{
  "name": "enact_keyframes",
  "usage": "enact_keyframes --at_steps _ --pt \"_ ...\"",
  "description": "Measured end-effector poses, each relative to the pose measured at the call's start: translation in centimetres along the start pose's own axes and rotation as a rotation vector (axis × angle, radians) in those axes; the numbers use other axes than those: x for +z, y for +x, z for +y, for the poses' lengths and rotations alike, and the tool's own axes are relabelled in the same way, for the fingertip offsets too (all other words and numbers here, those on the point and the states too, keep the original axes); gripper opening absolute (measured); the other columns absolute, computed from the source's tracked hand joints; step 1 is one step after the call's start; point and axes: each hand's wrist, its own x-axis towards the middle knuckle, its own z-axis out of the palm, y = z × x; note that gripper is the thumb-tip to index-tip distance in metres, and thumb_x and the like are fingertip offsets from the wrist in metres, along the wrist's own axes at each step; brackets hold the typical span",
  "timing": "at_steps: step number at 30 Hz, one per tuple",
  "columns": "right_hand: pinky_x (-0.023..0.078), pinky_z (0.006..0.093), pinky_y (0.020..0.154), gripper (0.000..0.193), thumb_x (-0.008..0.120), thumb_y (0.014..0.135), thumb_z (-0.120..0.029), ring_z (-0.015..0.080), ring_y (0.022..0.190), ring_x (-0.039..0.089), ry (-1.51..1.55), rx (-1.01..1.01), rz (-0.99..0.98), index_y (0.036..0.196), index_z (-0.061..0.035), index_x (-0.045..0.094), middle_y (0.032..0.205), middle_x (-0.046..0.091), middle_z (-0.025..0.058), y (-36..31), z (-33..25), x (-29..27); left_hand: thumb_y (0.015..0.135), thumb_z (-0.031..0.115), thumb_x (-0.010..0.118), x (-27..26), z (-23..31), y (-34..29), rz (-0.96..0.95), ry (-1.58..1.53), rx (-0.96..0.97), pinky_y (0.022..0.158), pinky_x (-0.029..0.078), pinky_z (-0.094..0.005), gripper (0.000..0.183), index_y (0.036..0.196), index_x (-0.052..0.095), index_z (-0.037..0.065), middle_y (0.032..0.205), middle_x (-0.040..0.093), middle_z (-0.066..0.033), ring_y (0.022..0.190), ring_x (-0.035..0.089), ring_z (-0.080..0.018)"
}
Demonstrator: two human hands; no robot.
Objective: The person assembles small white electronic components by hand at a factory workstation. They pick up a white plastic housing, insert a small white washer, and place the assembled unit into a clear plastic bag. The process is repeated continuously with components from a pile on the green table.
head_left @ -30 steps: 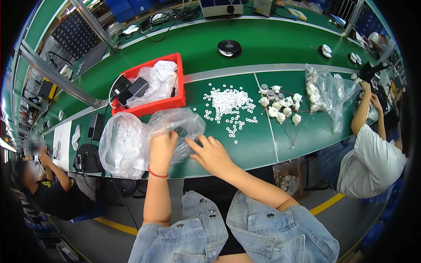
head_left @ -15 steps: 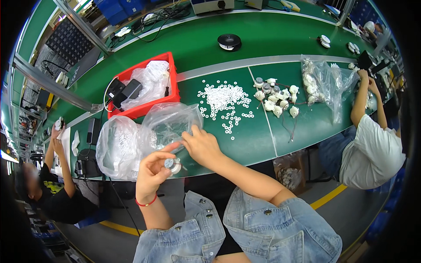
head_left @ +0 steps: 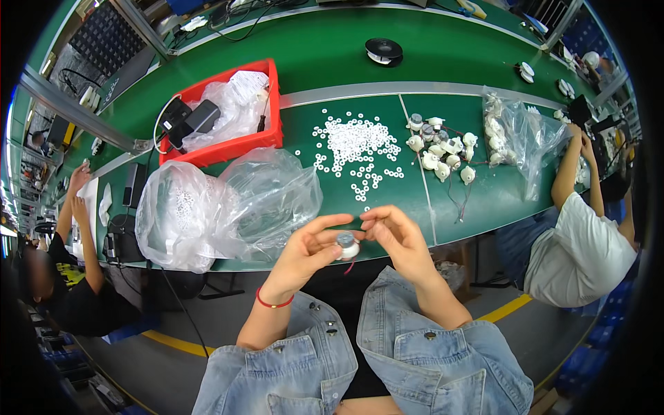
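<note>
My left hand (head_left: pixel 304 250) is closed round a small white motor (head_left: pixel 351 252) with a grey round cap and a thin reddish wire hanging below it. Just to its right is my right hand (head_left: pixel 404 247), its thumb and fingertips drawn together close to the motor; whatever is between them, if anything, is too small to make out. Beyond both hands, many small white ring washers (head_left: pixel 356 144) lie in a loose heap on the green table. Left of my left hand sit two clear plastic bags (head_left: pixel 273 197), one of them holding white pieces (head_left: pixel 181 207).
A red bin (head_left: pixel 275 124) with plastic bags and black adapters stands at the back left. Several white motors (head_left: pixel 443 149) with wires lie right of the washers, beside a filled clear bag (head_left: pixel 499 131). A black spool (head_left: pixel 384 52) rests farther back. Co-workers sit at both sides.
My left hand has moved right with the motor, away from the bags. The right hand has left the plastic bag and come over to the right of the motor.
</note>
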Motion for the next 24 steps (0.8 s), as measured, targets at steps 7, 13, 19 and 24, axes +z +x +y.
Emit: enact_keyframes --at_steps 7,13,19,24 --pt "0.047 0.0311 0.09 0.033 0.068 0.091 -0.008 0.0159 0.106 0.053 -0.276 -0.011 -0.108 0.121 0.0026 0.059 0.121 0.05 0.0098 -1.0 0.4 -0.4 0.094 -0.001 0.056 0.9 -1.2 1.5 -0.067 -0.167 -0.018 0.096 0.048 -0.0299 0.06 0.148 0.031 0.003 0.119 0.064 -0.0154 0.11 0.062 -0.0167" --pt "0.044 0.032 0.094 0.032 0.072 0.085 -0.006 0.0202 0.108 0.056 -0.399 -0.181 0.029 0.116 -0.0002 0.063 0.121 0.055 0.0114 -0.7 1.1 -0.4 0.101 0.012 0.05 2.1 -3.7 1.3 0.033 -0.292 -0.013 0.101 0.046 -0.0357 0.047 0.145 0.034 0.004 0.132 0.055 -0.0161 0.12 0.055 -0.02" --pt "0.046 0.0329 0.09 0.032 0.072 0.084 -0.009 0.0229 0.108 0.058 -0.521 -0.101 -0.034 0.113 0.0 0.064 0.117 0.061 0.0129 -1.3 1.3 -1.5 0.106 0.029 0.043 2.0 -5.9 0.9 -0.099 -0.111 -0.039 0.094 0.047 -0.0303 0.041 0.136 0.048 0.001 0.126 0.058 -0.0088 0.111 0.056 -0.013" --pt "0.047 0.0312 0.086 0.033 0.073 0.082 -0.01 0.0218 0.099 0.061 -0.712 -0.15 -0.038 0.113 -0.0007 0.064 0.106 0.064 0.0133 -1.7 0.3 -1.6 0.104 0.022 0.051 2.1 -6.7 0.9 0.053 0.259 0.023 0.081 0.05 -0.0296 0.031 0.123 0.057 -0.001 0.109 0.065 -0.005 0.091 0.06 -0.0098"
